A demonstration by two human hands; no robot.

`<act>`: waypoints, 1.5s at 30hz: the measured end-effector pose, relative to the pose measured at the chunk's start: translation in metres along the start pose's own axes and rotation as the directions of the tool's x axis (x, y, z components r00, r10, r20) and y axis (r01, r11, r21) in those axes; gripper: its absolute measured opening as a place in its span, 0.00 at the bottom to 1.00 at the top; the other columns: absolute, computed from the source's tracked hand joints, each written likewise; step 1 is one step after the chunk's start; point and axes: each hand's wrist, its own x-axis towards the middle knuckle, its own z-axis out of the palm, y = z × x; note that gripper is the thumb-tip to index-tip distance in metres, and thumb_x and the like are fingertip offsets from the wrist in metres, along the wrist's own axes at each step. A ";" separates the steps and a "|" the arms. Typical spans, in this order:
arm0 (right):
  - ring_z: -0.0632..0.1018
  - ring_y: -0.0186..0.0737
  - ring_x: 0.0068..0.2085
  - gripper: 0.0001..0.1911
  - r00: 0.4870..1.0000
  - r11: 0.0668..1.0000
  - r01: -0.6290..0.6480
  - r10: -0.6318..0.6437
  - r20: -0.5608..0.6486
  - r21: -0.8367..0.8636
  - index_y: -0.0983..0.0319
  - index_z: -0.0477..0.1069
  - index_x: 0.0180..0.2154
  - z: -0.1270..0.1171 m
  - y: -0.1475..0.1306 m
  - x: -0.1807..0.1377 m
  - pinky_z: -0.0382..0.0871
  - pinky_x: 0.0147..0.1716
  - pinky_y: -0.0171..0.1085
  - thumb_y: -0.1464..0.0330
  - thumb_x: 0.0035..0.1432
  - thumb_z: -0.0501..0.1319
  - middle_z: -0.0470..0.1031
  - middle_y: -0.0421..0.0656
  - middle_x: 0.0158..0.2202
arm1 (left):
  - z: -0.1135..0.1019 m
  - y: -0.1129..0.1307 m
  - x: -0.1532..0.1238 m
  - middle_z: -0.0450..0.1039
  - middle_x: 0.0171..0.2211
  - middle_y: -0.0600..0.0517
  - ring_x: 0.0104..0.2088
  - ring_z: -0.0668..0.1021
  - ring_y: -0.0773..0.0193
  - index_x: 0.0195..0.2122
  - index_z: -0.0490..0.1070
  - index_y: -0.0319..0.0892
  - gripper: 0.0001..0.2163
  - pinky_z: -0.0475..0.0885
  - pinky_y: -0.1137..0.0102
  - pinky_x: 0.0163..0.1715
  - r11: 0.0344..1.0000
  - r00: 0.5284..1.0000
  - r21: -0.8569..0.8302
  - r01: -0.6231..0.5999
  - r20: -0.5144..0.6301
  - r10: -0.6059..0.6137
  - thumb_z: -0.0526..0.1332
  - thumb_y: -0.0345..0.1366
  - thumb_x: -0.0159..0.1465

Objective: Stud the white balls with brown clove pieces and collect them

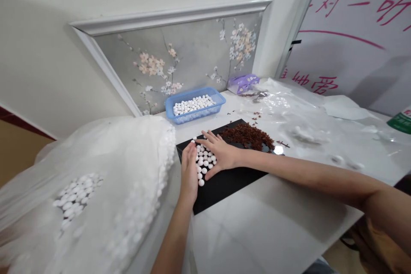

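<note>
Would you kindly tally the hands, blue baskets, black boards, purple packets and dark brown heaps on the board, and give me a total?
Hands: 2 (left hand, right hand)
Blue basket: 1
Black board: 1
Purple packet: 1
Dark brown heap: 1
Total: 6

The white balls are left out.

Soft light, clear plastic point(282, 103) glaring, whiteboard point(346, 60) part-shadowed, edges stretched

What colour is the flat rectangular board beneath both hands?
The flat rectangular board is black; it shows best in the head view.
</note>
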 end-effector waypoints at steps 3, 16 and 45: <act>0.39 0.68 0.64 0.61 0.997 0.999 0.020 -0.016 0.075 -0.046 0.60 0.46 0.63 -0.006 0.007 0.009 0.39 0.55 0.67 0.42 0.31 0.66 0.35 0.59 0.66 | 0.003 0.008 -0.002 0.63 0.57 0.49 0.59 0.64 0.57 0.52 0.63 0.47 0.18 0.58 0.60 0.58 0.987 0.992 -0.126 0.102 -0.055 -0.110 0.53 0.47 0.63; 0.69 0.44 0.42 0.14 0.930 0.922 0.363 -0.367 -0.009 -0.135 0.65 0.68 0.39 -0.007 0.009 0.025 0.65 0.43 0.41 0.63 0.53 0.61 0.67 0.50 0.40 | 0.006 0.013 -0.005 0.67 0.53 0.46 0.55 0.68 0.59 0.49 0.65 0.43 0.16 0.62 0.64 0.54 0.992 0.973 -0.027 0.123 -0.194 -0.126 0.49 0.44 0.65; 0.74 0.39 0.36 0.14 0.989 0.945 -0.082 0.037 -0.146 -0.318 0.67 0.71 0.33 -0.111 0.042 0.176 0.66 0.38 0.38 0.61 0.58 0.57 0.74 0.45 0.34 | -0.002 0.011 -0.005 0.72 0.45 0.46 0.49 0.71 0.56 0.41 0.68 0.43 0.11 0.62 0.61 0.51 0.992 0.946 0.106 0.076 -0.322 -0.038 0.51 0.40 0.63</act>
